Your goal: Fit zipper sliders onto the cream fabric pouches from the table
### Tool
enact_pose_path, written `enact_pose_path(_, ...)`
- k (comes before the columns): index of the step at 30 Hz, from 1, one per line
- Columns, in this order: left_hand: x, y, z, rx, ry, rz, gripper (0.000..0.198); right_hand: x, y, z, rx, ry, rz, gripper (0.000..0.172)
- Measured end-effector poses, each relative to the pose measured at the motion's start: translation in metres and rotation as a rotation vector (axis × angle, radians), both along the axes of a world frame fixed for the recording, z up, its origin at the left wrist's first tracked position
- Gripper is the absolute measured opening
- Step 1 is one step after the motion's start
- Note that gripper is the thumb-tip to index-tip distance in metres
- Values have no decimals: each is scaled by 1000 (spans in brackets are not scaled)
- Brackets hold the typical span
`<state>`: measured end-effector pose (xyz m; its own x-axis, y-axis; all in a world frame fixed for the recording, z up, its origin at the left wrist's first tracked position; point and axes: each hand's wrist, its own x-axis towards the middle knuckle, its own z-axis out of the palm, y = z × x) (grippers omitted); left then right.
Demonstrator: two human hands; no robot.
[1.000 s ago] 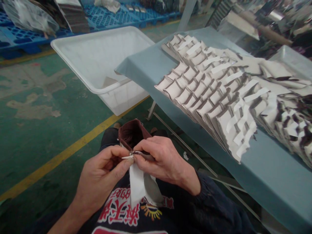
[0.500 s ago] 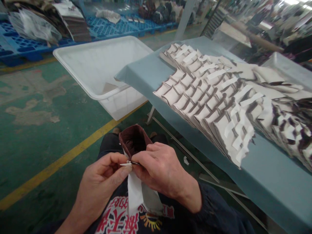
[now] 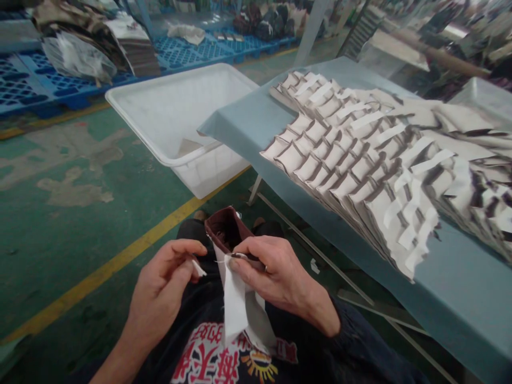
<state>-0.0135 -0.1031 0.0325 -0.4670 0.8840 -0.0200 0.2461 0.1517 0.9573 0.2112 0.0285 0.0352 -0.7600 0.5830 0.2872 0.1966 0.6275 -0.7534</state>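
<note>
- Left hand (image 3: pixel 160 288), lower left of centre: I log its fingers pinched on a small white scrap (image 3: pixel 199 268), apart from the sewn piece.
- Sewn piece (image 3: pixel 228 229), lower centre: brown inside, mouth upward, a white strip (image 3: pixel 235 304) hanging from its near edge.
- Right hand (image 3: pixel 284 277), just right of it: fingers closed on that piece's edge.
- Desk (image 3: pixel 240 120), right half of my view: smooth blue-grey top, carrying overlapping rows of pale pieces (image 3: pixel 340 160) with dark edges.
- White bin (image 3: pixel 208 173), upper centre: one flat offcut visible inside.
- Floor (image 3: pixel 60 229), left: green, worn in patches, crossed by a yellow line (image 3: pixel 152 237).
- Blue pallets (image 3: pixel 216 49), upper left: I count bagged and stacked goods, blurred.
</note>
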Motion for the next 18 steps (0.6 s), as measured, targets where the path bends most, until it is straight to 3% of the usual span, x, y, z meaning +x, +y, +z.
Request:
enact_pose_path(4,-6,-2,-1,24,-11,-33,22,2,1,1,-57,14,-14,24)
enact_pose_path(8,-10,-5,9,15,324,-12,34,5,2,2,-107,50,-18,24)
enact_pose_path(10,-6,-6,16,46,430,-11,29,6,2,3,-125,54,-7,24)
enact_pose_path(12,2,-3,25,64,385,-64,17,7,2,3,-141,44,15,26)
enact_pose_path(15,18,6,35,-16,158,-221,21,8,2,2,-123,45,46,35)
enact_pose_path(18,27,13,38,-84,-29,-240,24,9,2,0,-35,56,57,41)
